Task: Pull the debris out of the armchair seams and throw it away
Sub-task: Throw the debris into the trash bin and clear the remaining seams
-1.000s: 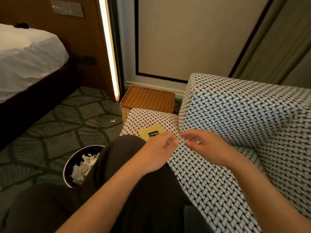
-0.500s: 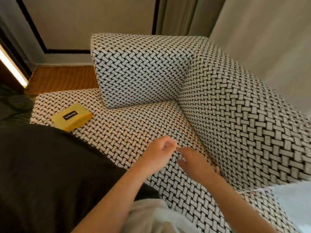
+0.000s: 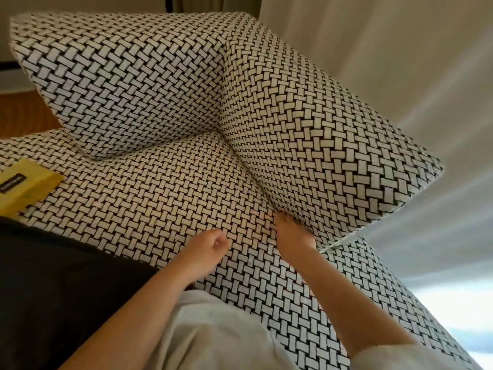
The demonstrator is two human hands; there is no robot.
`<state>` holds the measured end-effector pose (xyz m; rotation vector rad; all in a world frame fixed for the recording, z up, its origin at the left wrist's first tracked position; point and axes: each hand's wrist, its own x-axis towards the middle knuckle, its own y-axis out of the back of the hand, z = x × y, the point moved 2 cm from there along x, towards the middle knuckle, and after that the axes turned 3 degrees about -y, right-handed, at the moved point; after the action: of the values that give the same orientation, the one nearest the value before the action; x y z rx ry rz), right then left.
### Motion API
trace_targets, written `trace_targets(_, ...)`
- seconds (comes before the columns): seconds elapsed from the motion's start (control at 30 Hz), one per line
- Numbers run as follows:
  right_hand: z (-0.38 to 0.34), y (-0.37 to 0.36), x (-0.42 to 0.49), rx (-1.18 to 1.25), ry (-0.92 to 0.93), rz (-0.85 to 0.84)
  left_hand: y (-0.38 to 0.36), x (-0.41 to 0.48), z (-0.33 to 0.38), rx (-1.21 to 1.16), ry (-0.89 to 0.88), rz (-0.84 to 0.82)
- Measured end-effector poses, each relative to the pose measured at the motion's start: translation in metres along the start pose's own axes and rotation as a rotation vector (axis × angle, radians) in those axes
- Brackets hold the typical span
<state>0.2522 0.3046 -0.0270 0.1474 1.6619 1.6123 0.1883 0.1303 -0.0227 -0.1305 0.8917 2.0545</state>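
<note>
A: Where's the debris?
B: None shows. Any left sits hidden in the seam (image 3: pixel 253 180) under the right arm (image 3: pixel 320 145).
A: What changed?
B: The right hand (image 3: pixel 293 233) left the near seat (image 3: pixel 160 204) and dug into that seam; its grip is hidden, I cannot tell. The left hand (image 3: pixel 208 249) is fisted, contents unseen. Likely fishing for another piece.

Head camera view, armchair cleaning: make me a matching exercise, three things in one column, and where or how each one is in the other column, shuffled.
Column one:
1 left hand
2 right hand
3 yellow packet

Column two:
A lies at the left edge of the seat
B fingertips pushed into the seam
C fingers curled, over the seat

Pairs: 1-C, 2-B, 3-A
</note>
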Motion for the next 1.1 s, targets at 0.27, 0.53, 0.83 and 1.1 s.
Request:
trace_targets(0.27,-0.008,0.012,0.016,-0.220,0.080,-0.082,0.000,-0.007,0.001,0.102,-0.024,0.020)
trace_targets(0.53,-0.007,0.038,0.035,-0.195,0.016,-0.407,0.008,-0.019,0.000,0.050,-0.034,0.063)
trace_targets(0.83,-0.003,0.031,0.050,0.357,-0.212,-0.708,0.022,-0.028,-0.011,-0.083,-0.060,0.140)
trace_targets(1.1,0.004,0.023,0.044,0.507,-0.326,-0.800,0.030,-0.025,-0.024,-0.256,-0.068,0.144)
